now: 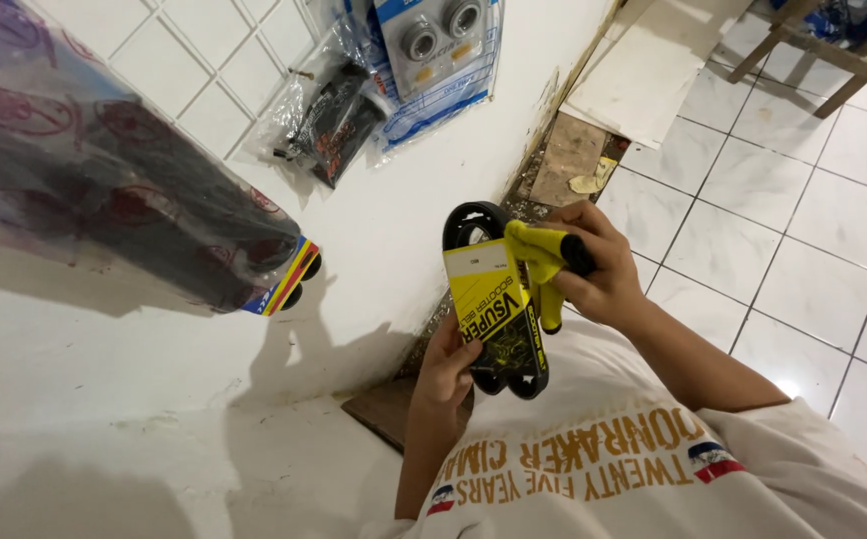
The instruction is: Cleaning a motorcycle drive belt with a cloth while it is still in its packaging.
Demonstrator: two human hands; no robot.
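Two hands: left hand (pixel 445 367) grips black belt (pixel 475 225) in yellow sleeve (pixel 493 299), right hand (pixel 593 268) above it wraps yellow cloth (pixel 543 262), partly hiding belt.

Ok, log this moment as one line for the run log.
left hand: holds black belt in yellow sleeve | right hand: grips yellow tool against it | behind: bagged parts on white wall
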